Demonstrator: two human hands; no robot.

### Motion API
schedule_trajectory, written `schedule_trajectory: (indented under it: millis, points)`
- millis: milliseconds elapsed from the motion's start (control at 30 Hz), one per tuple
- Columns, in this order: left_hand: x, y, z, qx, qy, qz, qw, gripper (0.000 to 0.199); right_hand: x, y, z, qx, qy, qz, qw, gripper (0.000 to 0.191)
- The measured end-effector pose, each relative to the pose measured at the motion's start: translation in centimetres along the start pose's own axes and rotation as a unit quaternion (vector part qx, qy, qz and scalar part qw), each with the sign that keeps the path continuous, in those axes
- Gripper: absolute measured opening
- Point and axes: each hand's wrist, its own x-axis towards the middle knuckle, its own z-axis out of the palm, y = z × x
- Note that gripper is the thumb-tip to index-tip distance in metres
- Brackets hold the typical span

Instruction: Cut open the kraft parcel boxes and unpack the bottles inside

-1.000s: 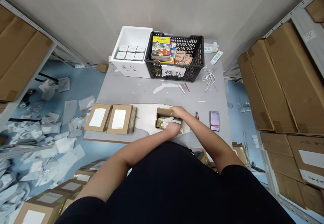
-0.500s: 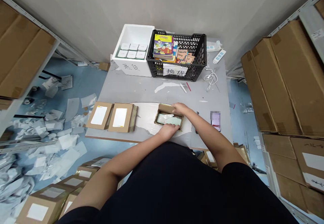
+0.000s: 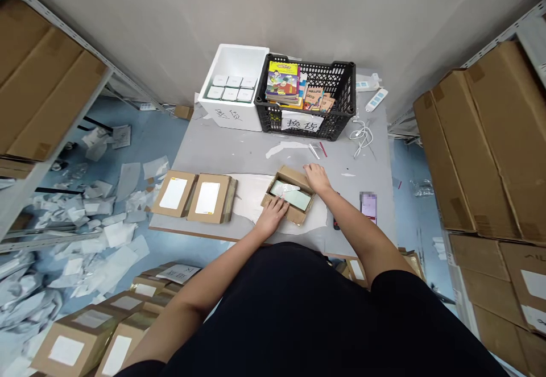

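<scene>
A small cardboard box [image 3: 292,215] stands on the table in front of me with its flaps folded outward. Inside lies a pale green box [image 3: 298,199] with a clear plastic piece [image 3: 286,187] on top. My left hand [image 3: 272,218] rests on the near left flap, fingers stretched out over it. At the far right corner, my right hand [image 3: 317,178] touches the edge of the box with its fingers extended. Two taped cartons with white labels, one at the edge [image 3: 173,194] and one beside it [image 3: 208,198], stand to the left.
Behind are a white foam bin [image 3: 236,112] holding several small boxes and a black crate [image 3: 307,127] of books. A phone [image 3: 368,206], a white cable [image 3: 362,138] and power strips [image 3: 376,100] lie to the right. Shelved cartons [image 3: 482,138] flank the table; paper scraps [image 3: 115,252] litter the floor.
The box has turned a little on the table, and its near flap now lies outward. My left hand has shifted left along the near side; my right hand's fingers have straightened.
</scene>
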Motion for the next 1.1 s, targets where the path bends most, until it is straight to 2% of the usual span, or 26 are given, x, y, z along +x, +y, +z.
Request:
schedule_trajectory:
  millis: [67, 167, 233, 300, 367, 433, 533, 733, 1000, 1100]
  points:
    - [0.5, -1.0, -0.3, -0.002, 0.005, -0.025, 1.0, 0.054, -1.0, -1.0, 0.2, 0.0, -0.01, -0.039, 0.999, 0.034]
    - [0.8, -2.8, -0.5, -0.02, 0.015, -0.038, 0.999, 0.058, -2.7, -3.4, 1.0, 0.023, -0.076, -0.083, 0.993, 0.032]
    - [0.9, -3.7, -0.4, -0.045, 0.035, -0.052, 0.997, 0.056, -3.7, -5.0, 1.9, 0.025, -0.106, -0.072, 0.991, 0.03]
    - [1.0, -4.4, -0.2, -0.084, 0.072, -0.097, 0.989, 0.06, -4.4, -6.1, 3.0, 0.015, -0.116, -0.038, 0.992, 0.04]
    - [1.4, -4.8, 0.2, -0.143, 0.105, -0.17, 0.969, 0.071, -4.7, -6.8, 4.0, 0.005, -0.118, -0.002, 0.993, 0.057]
    - [2.1, -5.1, 0.5, -0.219, 0.107, -0.25, 0.937, 0.079, -4.5, -7.2, 4.9, -0.001, -0.12, 0.025, 0.992, 0.066]
    - [3.1, -5.8, 0.7, -0.301, 0.086, -0.315, 0.896, 0.073, -4.0, -7.6, 5.7, -0.003, -0.122, 0.046, 0.992, 0.07]
    - [3.5, -6.9, 0.2, -0.331, 0.102, -0.325, 0.88, 0.036, -3.5, -7.4, 5.8, 0.016, -0.116, 0.047, 0.992, 0.068]
    - [2.6, -5.6, 0.6, -0.344, 0.13, -0.324, 0.872, 0.033, -4.5, -5.6, 4.5, 0.057, -0.096, -0.004, 0.994, 0.06]
    - [2.4, -5.0, 0.6, -0.327, 0.133, -0.303, 0.885, 0.038, -4.8, -5.3, 4.1, 0.078, -0.074, -0.026, 0.994, 0.059]
